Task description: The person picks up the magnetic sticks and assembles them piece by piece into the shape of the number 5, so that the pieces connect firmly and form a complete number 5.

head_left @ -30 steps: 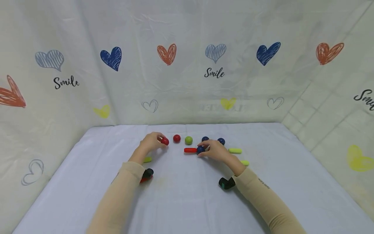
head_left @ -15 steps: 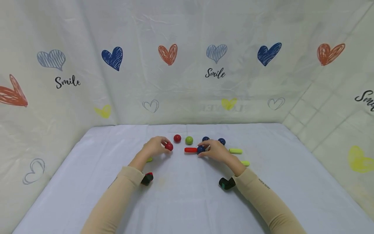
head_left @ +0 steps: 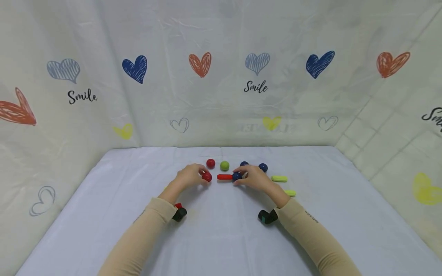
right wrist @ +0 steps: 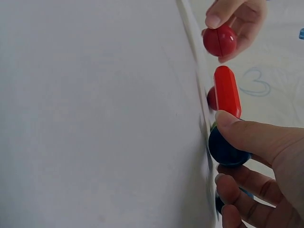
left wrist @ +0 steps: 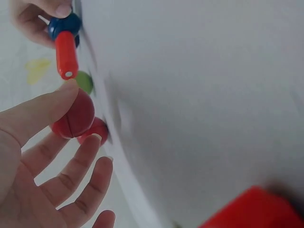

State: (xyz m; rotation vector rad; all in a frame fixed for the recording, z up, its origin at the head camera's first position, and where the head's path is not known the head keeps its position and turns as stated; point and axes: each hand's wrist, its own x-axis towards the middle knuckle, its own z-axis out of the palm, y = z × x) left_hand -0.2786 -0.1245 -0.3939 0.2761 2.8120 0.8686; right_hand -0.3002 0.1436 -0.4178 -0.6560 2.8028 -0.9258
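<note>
My left hand (head_left: 191, 177) pinches a red ball (head_left: 206, 176) between thumb and fingers; in the left wrist view a thin seam line runs across that ball (left wrist: 75, 116), and the other fingers are spread. Facing it, my right hand (head_left: 254, 178) grips a dark blue ball (head_left: 236, 176) by thumb and fingertips. A red rod (head_left: 224, 177) sticks out of the blue ball toward the left hand, its near end showing a small pale hole in the left wrist view. A short gap separates the red ball from the rod's free end.
Behind the hands, another red ball (head_left: 210, 163), a green ball (head_left: 225, 165) and two blue balls (head_left: 263, 167) stand in a row. Two yellow-green rods (head_left: 279, 178) lie at the right. A red piece (head_left: 177, 206) shows beside the left wrist's black camera (head_left: 179, 214).
My left hand has carried the red ball rightward and nearer to me, up close to the red rod's end. The right hand with the blue ball and rod has stayed in place.
</note>
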